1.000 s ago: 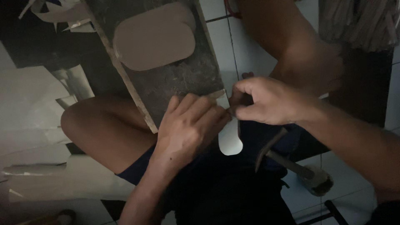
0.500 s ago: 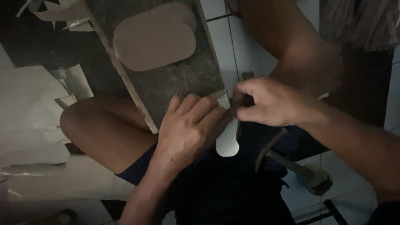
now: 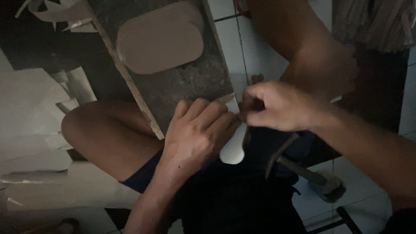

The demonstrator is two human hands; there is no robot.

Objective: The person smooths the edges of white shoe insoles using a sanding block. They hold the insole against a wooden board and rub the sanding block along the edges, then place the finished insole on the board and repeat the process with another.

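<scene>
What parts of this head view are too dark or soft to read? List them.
Head view: dim all over, no glare. The lap below both hands is near black. The left hand and right hand are lit but slightly soft. The pale rounded piece between them stands out brightest. The oval cutouts on the dark board read clearly.

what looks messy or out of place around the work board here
Pale offcuts lie strewn on the floor left of the stone board, and a hammer lies by the lap. Both hands pinch one pale rounded strip.
</scene>
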